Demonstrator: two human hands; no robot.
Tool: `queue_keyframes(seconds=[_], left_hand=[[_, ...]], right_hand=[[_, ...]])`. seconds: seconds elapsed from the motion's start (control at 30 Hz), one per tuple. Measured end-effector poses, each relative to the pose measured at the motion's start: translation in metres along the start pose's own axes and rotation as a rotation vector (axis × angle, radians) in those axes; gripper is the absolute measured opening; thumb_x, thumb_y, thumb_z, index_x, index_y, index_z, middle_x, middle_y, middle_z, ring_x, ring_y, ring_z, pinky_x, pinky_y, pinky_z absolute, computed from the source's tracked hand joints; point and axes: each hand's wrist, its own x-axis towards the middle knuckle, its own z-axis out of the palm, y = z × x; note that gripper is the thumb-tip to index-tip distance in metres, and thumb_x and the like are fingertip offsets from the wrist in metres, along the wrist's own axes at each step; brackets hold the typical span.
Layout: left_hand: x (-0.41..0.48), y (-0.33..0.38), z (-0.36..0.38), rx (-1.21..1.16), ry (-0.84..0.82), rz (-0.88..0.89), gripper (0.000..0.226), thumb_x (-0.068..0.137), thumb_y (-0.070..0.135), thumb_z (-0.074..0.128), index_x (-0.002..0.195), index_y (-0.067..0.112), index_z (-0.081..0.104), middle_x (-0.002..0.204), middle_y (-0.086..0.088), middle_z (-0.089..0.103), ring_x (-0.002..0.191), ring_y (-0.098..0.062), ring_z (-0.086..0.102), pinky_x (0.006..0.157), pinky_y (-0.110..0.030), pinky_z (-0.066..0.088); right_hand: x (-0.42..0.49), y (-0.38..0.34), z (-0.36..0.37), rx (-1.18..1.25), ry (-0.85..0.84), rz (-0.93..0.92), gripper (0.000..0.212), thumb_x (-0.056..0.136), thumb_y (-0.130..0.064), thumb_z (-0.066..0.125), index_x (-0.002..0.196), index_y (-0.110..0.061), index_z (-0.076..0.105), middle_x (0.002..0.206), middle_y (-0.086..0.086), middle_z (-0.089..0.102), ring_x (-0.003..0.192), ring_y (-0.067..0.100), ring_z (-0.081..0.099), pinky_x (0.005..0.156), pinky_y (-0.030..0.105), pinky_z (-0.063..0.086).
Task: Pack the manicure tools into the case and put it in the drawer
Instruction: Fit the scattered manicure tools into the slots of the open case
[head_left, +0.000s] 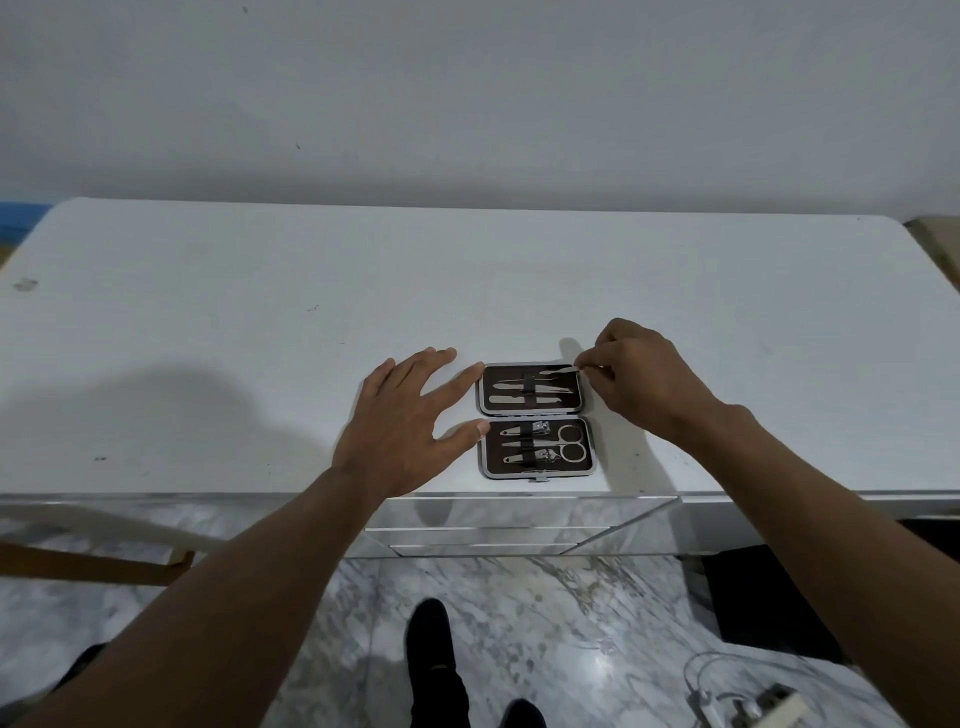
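While pinched in right hand (641, 382) fingers (587, 364), the tool (558, 371) lies crosswise, tip leftward.

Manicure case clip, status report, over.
Left hand open, steadying open case. Right hand pinching thin tool at top slot. Nothing in the way.

I saw a white tabletop (208, 322), scuffed with small dark marks. Near its front edge lay the open manicure case (535, 420), both halves flat, with my left hand (400, 421) resting just beside it.
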Motion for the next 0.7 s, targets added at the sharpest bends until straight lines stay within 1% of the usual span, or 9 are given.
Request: queue_keyframes(seconds=[0.17, 0.33, 0.5, 0.63, 0.7], left_hand=[[0.000, 0.000, -0.001, -0.007, 0.005, 0.000, 0.065, 0.090, 0.073, 0.024, 0.148, 0.044, 0.032, 0.155, 0.006, 0.035, 0.145, -0.016, 0.025, 0.119, -0.044, 0.017], [0.000, 0.000, 0.000, -0.007, 0.007, 0.000, 0.064, 0.090, 0.072, 0.026, 0.148, 0.044, 0.032, 0.156, 0.007, 0.034, 0.146, -0.014, 0.024, 0.119, -0.043, 0.015], [0.000, 0.000, 0.000, -0.004, 0.011, -0.001, 0.063, 0.090, 0.071, 0.028, 0.148, 0.045, 0.032, 0.155, 0.008, 0.034, 0.146, -0.013, 0.024, 0.119, -0.042, 0.014], [0.000, -0.001, 0.000, -0.003, 0.009, -0.003, 0.063, 0.090, 0.071, 0.028, 0.147, 0.044, 0.033, 0.155, 0.008, 0.034, 0.145, -0.013, 0.024, 0.119, -0.043, 0.014], [0.000, 0.000, 0.000, 0.002, 0.013, -0.001, 0.063, 0.091, 0.071, 0.028, 0.147, 0.044, 0.033, 0.155, 0.008, 0.035, 0.145, -0.014, 0.024, 0.119, -0.043, 0.015]], right_hand=[[0.003, -0.009, -0.006, -0.043, -0.060, -0.053, 0.024, 0.093, -0.013, 0.054, 0.104, -0.016, 0.075, 0.099, 0.007, 0.064, 0.090, 0.030, 0.063, 0.079, 0.039, 0.051], [0.006, -0.013, -0.007, -0.058, -0.089, -0.060, 0.024, 0.093, -0.013, 0.054, 0.107, -0.018, 0.073, 0.100, 0.007, 0.063, 0.091, 0.030, 0.062, 0.079, 0.037, 0.050], [0.012, -0.021, -0.002, -0.037, -0.130, -0.044, 0.022, 0.093, -0.016, 0.053, 0.102, -0.015, 0.073, 0.098, 0.009, 0.063, 0.092, 0.029, 0.061, 0.082, 0.039, 0.050], [0.015, -0.027, 0.001, -0.054, -0.141, -0.058, 0.024, 0.091, -0.012, 0.048, 0.096, -0.013, 0.071, 0.096, 0.009, 0.061, 0.089, 0.030, 0.060, 0.078, 0.035, 0.048], [0.015, -0.029, 0.001, -0.073, -0.133, -0.072, 0.025, 0.089, -0.010, 0.047, 0.096, -0.012, 0.071, 0.096, 0.009, 0.063, 0.088, 0.030, 0.060, 0.077, 0.036, 0.049]])
